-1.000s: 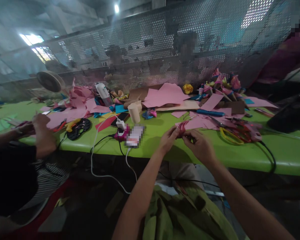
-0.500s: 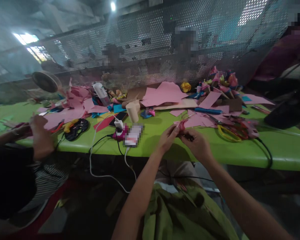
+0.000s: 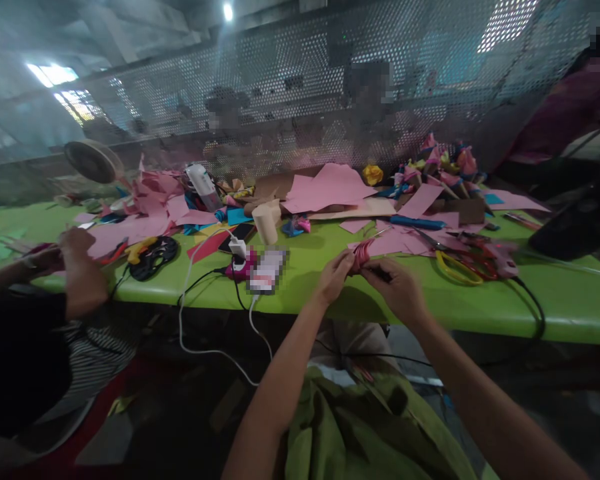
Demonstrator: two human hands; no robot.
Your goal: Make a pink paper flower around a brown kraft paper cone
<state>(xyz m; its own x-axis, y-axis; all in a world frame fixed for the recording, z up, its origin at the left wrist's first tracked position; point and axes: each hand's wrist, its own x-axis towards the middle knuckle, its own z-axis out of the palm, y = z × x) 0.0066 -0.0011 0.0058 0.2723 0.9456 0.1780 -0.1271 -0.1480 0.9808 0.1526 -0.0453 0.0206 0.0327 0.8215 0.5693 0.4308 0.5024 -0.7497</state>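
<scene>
My left hand (image 3: pixel 334 277) and my right hand (image 3: pixel 398 289) meet just above the front of the green table (image 3: pixel 300 283). Both pinch a small fringed pink paper piece (image 3: pixel 361 254) between their fingertips. The right hand's fingers also close around a thin dark stick (image 3: pixel 380 272) at the base of the paper. Pink paper sheets (image 3: pixel 395 243) lie on the table right behind the hands.
Yellow-handled scissors (image 3: pixel 457 268), a black cable (image 3: pixel 533 303), a phone on a white charger lead (image 3: pixel 240 243), a paper roll (image 3: pixel 267 223) and heaps of pink paper (image 3: pixel 330 187) cover the table. Another person's hand (image 3: pixel 83 267) works at the left. A mesh screen stands behind.
My hands have stayed together on the pink piece, shifting only slightly. The view has moved a little.
</scene>
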